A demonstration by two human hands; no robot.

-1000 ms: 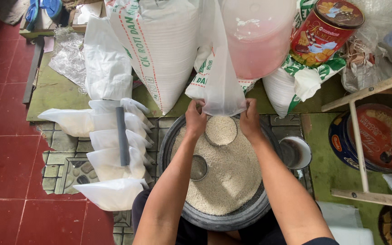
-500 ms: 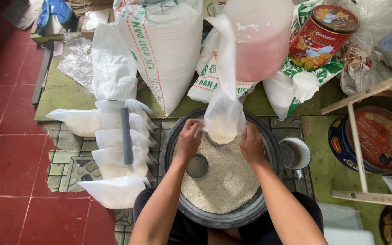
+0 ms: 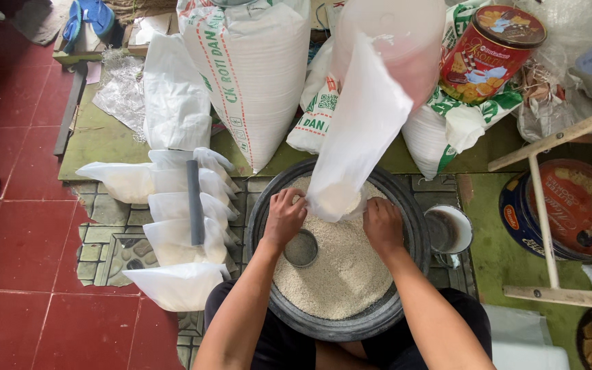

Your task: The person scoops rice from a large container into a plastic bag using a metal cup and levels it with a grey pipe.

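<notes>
A clear plastic bag (image 3: 354, 140) partly filled with white rice stands upright in a wide dark basin (image 3: 405, 205) of rice. My left hand (image 3: 284, 218) grips the bag's bottom on its left side. My right hand (image 3: 382, 223) grips the bottom on the right. The bag's empty top leans up and to the right. A small round metal cup (image 3: 301, 248) lies in the rice just below my left hand.
Several filled rice bags (image 3: 173, 226) lie stacked left of the basin with a grey bar (image 3: 194, 202) across them. A large white sack (image 3: 251, 75) stands behind. A white cup (image 3: 447, 231), round tins (image 3: 491, 51) and a wooden frame (image 3: 549, 226) are on the right.
The bag has been lowered into the basin and both hands have slid down from its top edge to its filled bottom. The bag's top now leans right.
</notes>
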